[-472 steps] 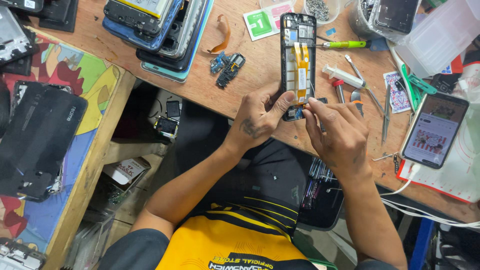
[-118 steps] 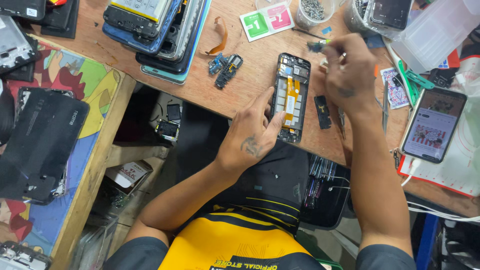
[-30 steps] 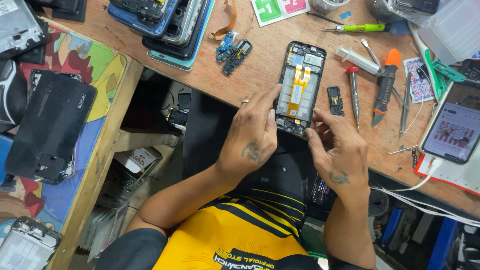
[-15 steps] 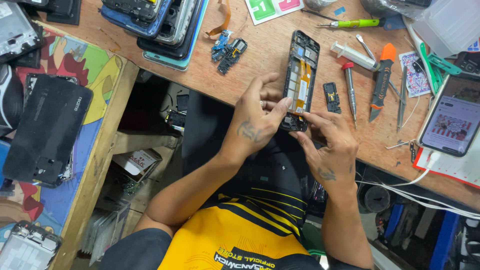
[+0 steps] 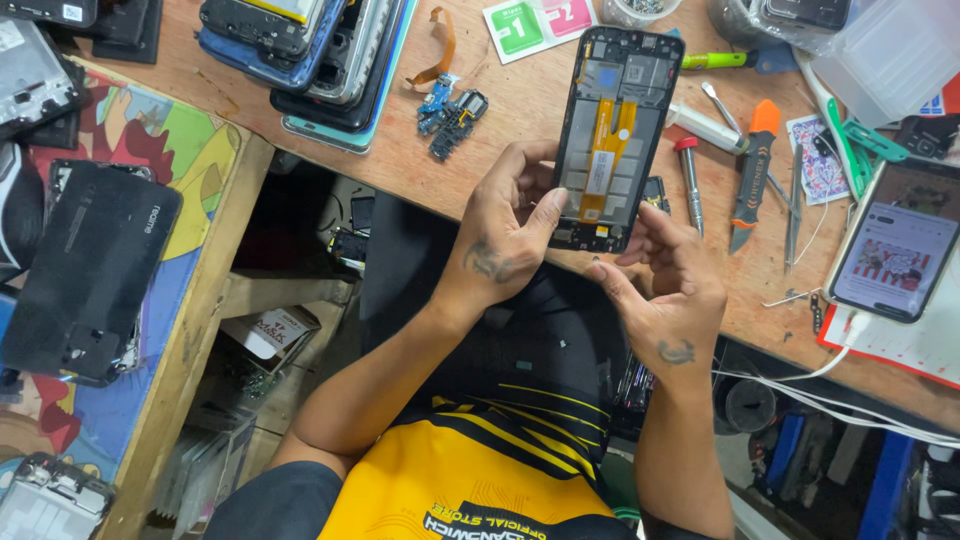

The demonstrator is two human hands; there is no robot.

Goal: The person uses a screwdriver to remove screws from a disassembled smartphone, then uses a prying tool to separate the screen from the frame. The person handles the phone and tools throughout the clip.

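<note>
My left hand (image 5: 510,225) grips an opened black phone (image 5: 615,120) by its lower left edge and holds it above the wooden bench (image 5: 500,150). The phone's back is off, showing an orange flex strip and a small board at the top. My right hand (image 5: 665,285) hovers just below the phone's lower right corner. Its fingers are loosely curled and apart, the thumb tip next to the corner, with nothing visibly held.
Screwdrivers (image 5: 690,180), an orange-handled knife (image 5: 750,170) and tweezers (image 5: 790,215) lie right of the phone. A lit phone (image 5: 890,250) on a white cable rests at far right. Stacked phone frames (image 5: 310,50) sit top left, small blue parts (image 5: 450,105) near them, and a black back cover (image 5: 90,270) lies on the colourful side table.
The opened phone has come up and turned to face the camera. My right hand has come off its lower end and now sits just beneath it.
</note>
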